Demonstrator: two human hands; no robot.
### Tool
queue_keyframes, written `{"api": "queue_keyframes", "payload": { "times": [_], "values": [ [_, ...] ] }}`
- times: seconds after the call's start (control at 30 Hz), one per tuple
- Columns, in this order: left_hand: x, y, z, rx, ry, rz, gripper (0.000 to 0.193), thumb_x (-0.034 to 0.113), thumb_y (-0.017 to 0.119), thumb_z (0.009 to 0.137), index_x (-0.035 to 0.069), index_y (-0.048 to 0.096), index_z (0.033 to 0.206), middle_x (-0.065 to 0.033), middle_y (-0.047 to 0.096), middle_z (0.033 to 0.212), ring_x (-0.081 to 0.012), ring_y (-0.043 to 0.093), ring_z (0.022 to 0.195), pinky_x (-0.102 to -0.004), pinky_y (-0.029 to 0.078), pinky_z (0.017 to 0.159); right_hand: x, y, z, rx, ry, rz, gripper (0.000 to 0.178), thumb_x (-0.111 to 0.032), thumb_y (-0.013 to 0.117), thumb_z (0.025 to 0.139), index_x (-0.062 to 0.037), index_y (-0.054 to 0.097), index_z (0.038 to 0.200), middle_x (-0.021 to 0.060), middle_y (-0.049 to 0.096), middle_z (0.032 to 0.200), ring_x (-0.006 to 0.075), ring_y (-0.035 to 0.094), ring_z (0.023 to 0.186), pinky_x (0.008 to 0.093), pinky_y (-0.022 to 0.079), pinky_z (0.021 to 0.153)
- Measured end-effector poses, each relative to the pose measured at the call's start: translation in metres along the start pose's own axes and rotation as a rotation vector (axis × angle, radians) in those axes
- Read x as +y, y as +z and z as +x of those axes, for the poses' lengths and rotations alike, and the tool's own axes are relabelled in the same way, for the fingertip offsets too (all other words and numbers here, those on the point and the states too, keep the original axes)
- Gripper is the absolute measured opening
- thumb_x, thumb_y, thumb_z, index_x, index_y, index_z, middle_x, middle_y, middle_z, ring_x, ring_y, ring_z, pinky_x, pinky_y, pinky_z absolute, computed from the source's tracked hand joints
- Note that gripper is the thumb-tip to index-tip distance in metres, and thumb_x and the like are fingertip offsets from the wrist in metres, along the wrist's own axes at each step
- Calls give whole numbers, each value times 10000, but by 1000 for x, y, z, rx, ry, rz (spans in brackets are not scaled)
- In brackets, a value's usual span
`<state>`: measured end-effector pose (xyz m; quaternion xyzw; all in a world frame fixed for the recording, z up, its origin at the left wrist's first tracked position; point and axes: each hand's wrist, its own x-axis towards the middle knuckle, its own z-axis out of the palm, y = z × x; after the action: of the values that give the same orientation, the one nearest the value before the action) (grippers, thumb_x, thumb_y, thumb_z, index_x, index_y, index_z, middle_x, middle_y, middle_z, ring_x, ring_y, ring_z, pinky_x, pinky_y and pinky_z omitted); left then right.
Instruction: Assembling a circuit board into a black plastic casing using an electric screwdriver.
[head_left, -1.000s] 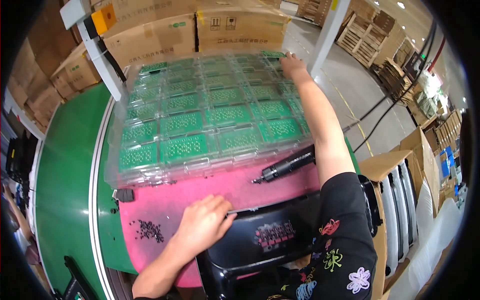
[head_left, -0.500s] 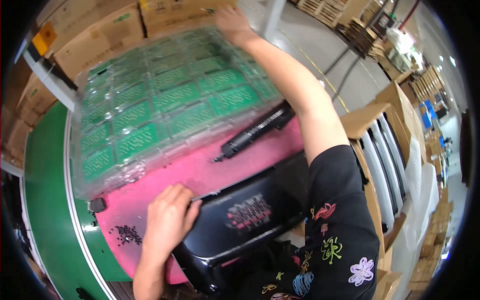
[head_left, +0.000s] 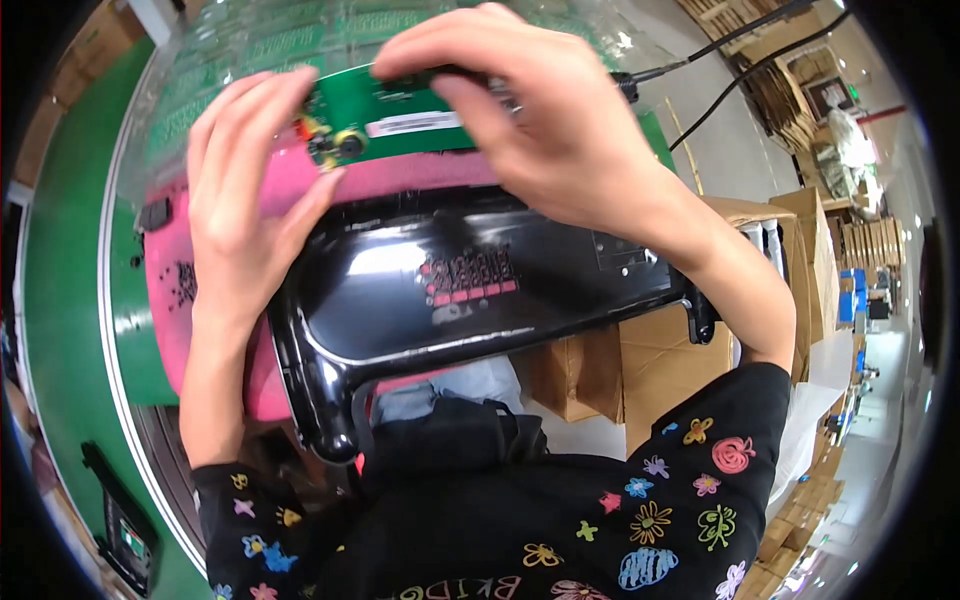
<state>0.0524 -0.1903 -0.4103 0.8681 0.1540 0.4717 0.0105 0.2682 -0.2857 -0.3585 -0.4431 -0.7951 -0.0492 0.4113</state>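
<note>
A green circuit board (head_left: 375,110) with a white label strip and a few components at its left end is raised above the pink mat (head_left: 262,370). My left hand (head_left: 240,185) grips its left end, thumb below and fingers above. My right hand (head_left: 540,120) holds the board's upper right part, fingers bent over the edge and hiding that end. Below both hands lies a shiny black plastic housing (head_left: 385,300) with a slotted patch in its middle, tilted slightly and apart from the board.
Clear plastic trays of green boards (head_left: 230,60) fill the far side. Small black screws (head_left: 182,287) and a black block (head_left: 155,214) sit at the mat's left. A black cable (head_left: 690,62) runs off beyond my right hand. Cardboard boxes (head_left: 660,365) stand at the right.
My right hand has come back from the far trays with a circuit board. My left hand has left the housing's edge and moved up to the board. The housing appears higher and further left in view.
</note>
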Motion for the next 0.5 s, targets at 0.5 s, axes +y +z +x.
{"api": "queue_keyframes", "payload": {
  "times": [0.5],
  "values": [
    [22,1,-13,-476,72,-495,626,162,831,583,-24,663,1157,-161,654,1059,-304,645,962,-390,521,851,-52,-50,-100,-270,602,104,581,-220,885,694,-26,568,1142,119,653,1037,236,654,934,347,520,854]
  ]
}}
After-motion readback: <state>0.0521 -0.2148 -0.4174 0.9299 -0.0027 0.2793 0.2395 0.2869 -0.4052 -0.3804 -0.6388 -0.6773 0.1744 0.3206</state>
